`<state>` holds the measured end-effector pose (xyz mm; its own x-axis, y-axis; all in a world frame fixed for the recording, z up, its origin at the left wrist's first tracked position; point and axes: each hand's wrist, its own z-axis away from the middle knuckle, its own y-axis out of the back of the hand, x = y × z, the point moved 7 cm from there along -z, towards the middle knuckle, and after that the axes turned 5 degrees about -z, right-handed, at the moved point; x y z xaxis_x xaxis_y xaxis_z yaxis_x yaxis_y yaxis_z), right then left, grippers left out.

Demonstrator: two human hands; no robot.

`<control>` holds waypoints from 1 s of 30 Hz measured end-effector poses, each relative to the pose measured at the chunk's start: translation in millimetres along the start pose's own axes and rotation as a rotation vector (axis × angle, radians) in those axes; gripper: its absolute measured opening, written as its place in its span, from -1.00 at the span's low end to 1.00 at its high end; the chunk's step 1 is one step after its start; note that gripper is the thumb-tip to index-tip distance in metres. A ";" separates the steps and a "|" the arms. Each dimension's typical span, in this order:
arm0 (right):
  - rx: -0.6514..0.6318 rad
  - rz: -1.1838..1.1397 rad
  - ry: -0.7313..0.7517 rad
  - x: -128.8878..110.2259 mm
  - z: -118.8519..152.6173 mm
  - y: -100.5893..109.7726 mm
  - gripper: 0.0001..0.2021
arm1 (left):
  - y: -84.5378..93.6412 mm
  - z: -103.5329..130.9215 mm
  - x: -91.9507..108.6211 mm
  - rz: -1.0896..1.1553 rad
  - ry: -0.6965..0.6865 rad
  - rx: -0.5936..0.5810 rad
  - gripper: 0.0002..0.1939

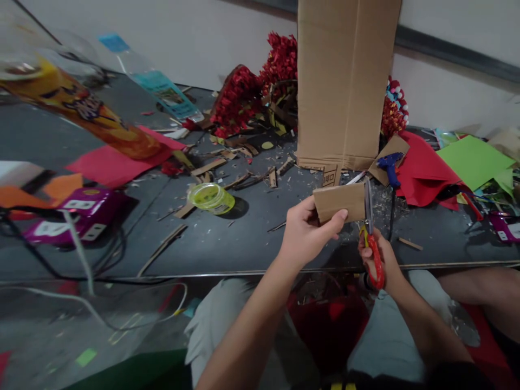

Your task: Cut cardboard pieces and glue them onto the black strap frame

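Note:
Just above the table's front edge, my left hand [304, 233] pinches a small rectangular piece of brown cardboard [340, 202], thumb in front and fingers behind. My right hand [384, 257] grips scissors [377, 262] with red and yellow handles. Their blades point upward at the cardboard's right edge, one in front of it; the other blade is mostly hidden. Behind both hands a tall cardboard panel [341, 81] stands upright on the dark table. A blue glue gun [390, 167] lies to the right, on a cardboard scrap.
A yellow-green plastic cup [212, 199], an orange drink bottle [101, 119] and a purple power strip [81, 214] are on the left. Red paper [424, 168] and green paper [475, 162] lie at right. Cardboard scraps litter the table. Another person's leg [483, 290] shows at lower right.

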<state>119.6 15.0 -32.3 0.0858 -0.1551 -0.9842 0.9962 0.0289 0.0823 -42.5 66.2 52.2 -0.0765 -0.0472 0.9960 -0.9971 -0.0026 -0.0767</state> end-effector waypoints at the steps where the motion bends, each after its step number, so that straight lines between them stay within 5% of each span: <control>1: 0.008 -0.009 0.014 -0.9 -0.8 1.2 -0.84 | 2.0 -0.5 -0.1 0.003 -0.008 0.014 -0.75; 9: 0.008 -0.111 0.028 -5.2 -4.9 7.1 -0.66 | 16.7 -4.4 -2.9 -0.041 -0.126 0.068 -0.77; 23: -0.139 -0.066 0.023 -1.9 -0.5 -10.3 -0.67 | 19.5 -5.3 -3.1 -0.006 -0.142 0.055 -0.74; 30: -0.170 -0.060 0.116 -12.1 0.0 -16.5 -0.46 | 22.6 -5.9 -8.5 0.063 -0.149 0.103 -0.68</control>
<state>102.2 16.4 -21.7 0.0140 -0.0474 -0.9988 0.9816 0.1909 0.0047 -64.3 72.5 42.2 -0.1290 -0.1982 0.9716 -0.9839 -0.0970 -0.1504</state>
